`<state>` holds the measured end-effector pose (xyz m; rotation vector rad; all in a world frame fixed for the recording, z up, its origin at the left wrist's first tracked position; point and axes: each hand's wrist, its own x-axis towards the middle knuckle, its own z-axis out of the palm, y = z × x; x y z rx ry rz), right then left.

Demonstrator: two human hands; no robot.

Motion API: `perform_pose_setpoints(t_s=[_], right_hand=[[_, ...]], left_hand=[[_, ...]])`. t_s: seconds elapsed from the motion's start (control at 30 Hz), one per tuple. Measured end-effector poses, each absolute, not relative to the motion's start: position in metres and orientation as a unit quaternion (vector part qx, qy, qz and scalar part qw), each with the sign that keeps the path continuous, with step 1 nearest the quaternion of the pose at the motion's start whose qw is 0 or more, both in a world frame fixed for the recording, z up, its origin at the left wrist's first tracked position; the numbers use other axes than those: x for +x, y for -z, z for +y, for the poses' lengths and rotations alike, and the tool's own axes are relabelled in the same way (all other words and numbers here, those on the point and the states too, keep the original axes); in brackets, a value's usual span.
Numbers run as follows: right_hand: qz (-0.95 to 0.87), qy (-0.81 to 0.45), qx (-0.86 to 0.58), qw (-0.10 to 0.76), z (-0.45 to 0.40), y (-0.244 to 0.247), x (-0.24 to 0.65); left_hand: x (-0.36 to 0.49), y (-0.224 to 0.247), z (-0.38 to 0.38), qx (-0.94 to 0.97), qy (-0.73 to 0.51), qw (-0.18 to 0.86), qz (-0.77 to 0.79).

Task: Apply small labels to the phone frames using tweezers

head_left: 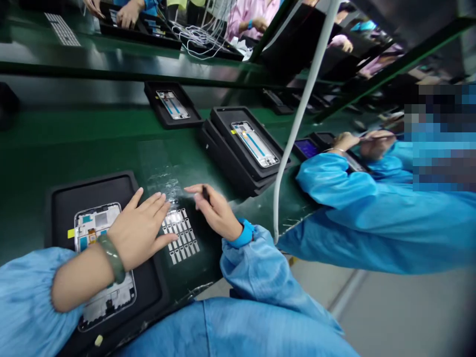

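My left hand (139, 228) is open with its fingers stretched out, its fingertips at the edge of a sheet of small metal-grey stickers (180, 235). Under that wrist, partly hidden, lies a phone frame (122, 292) with a yellow tab, inside a black tray (61, 210). My right hand (215, 210) is closed around a small dark tool (206, 192), mostly hidden by the fingers, so its kind is unclear. Crumpled clear film (167, 183) lies on the green bench just beyond the stickers, between both hands.
Stacked black trays (238, 163) hold another phone frame (256, 144) at the right. A further tray (150, 101) stands behind. A white cable (297, 124) hangs down in front of the bench. A co-worker's sleeve (334, 178) is close on the right; more people work across the line.
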<state>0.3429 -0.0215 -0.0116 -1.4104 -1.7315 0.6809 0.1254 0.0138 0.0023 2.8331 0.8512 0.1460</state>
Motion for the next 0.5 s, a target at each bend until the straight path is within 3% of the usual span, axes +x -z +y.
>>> perform_pose_setpoints(t_s=[0.13, 0.5], right_hand=[[-0.813, -0.192, -0.481, 0.267, -0.033, 0.021, 0.349], [-0.818, -0.212, -0.479, 0.238, -0.033, 0.019, 0.349]], left_hand=[[0.135, 0.005, 0.012, 0.949, -0.020, 0.101, 0.298], [0.135, 0.008, 0.005, 0.945, -0.045, 0.118, 0.300]])
